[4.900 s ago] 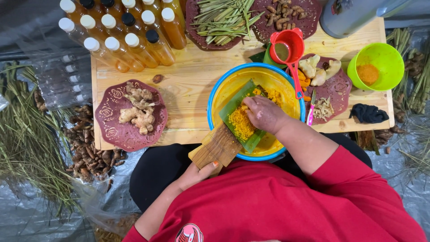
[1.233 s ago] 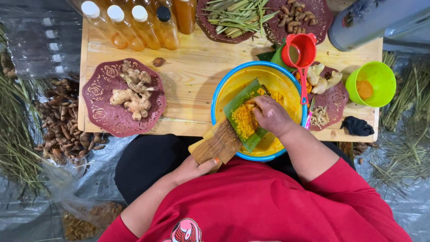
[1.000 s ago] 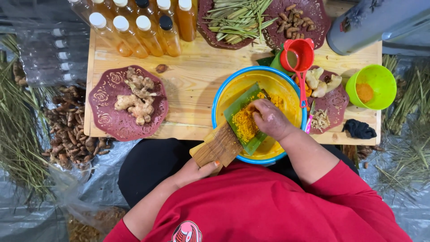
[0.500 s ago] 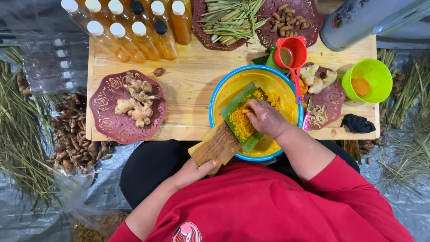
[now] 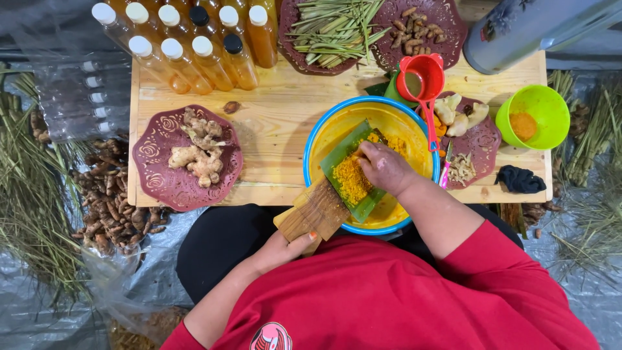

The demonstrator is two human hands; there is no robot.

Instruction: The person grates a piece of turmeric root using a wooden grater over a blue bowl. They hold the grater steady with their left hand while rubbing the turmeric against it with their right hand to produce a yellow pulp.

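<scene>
A: How was the grating best done?

B: The grater (image 5: 315, 214) was gripped at its lower end by the left hand (image 5: 283, 248) and leaned over the rim of the bowl (image 5: 324, 127). It was judged that it should be kept braced there, so that nothing slid. The right hand (image 5: 386, 168) was closed over a root piece pressed on the leaf (image 5: 350, 170), where the orange pulp (image 5: 350, 179) was heaped. Short strokes were judged best, with the fingertips kept clear of the teeth.

A: What could not be made out?

B: The root piece was hidden under the right hand, so its size could not be told. The grater's teeth were covered by leaf and pulp. The near table (image 5: 272, 123) edge was cut off by the red sleeves.
</scene>
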